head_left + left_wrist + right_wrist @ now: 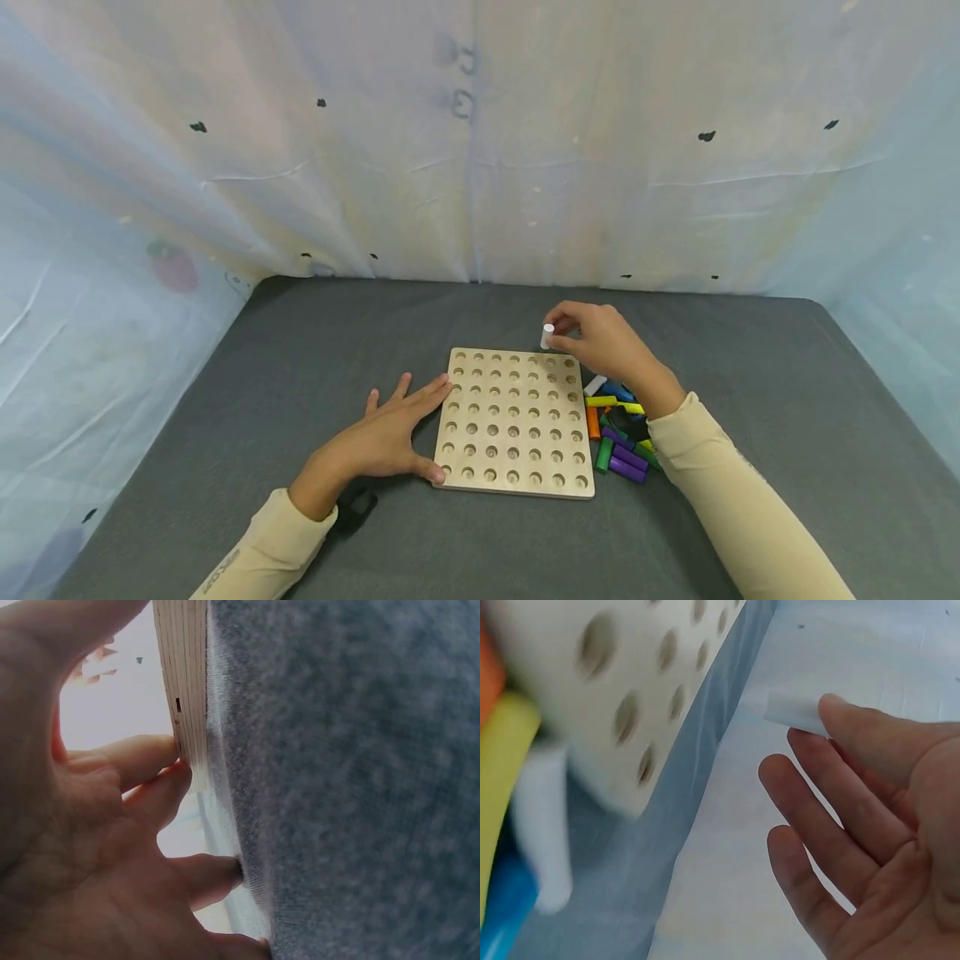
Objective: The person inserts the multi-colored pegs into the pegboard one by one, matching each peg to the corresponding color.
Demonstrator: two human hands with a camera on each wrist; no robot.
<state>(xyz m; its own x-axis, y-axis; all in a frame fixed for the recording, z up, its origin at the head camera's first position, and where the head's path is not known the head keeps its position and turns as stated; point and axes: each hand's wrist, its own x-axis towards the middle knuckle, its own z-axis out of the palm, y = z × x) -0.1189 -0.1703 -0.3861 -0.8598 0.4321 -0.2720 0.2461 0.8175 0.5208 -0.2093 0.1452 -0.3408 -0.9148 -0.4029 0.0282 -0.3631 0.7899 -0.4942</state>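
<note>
A square wooden board (504,400) with rows of round holes lies on the dark grey table. My left hand (390,429) is spread along its left edge, thumb near the front corner and fingertips at the upper side. In the left wrist view, fingertips (161,754) touch the board's layered edge (184,682). Over the board's far right corner, my right hand (603,337) pinches a small white peg (547,336) between thumb and fingers. The right wrist view shows the white peg (795,712) sticking out past the thumb, the other fingers loosely bent.
Right of the board lies a loose pile of pegs: yellow (600,402), orange (593,423), green (604,455), purple (627,469), blue (617,392) and another white peg (595,385). My right forearm (720,467) reaches past the pile. A pale sheet (525,167) hangs behind the table.
</note>
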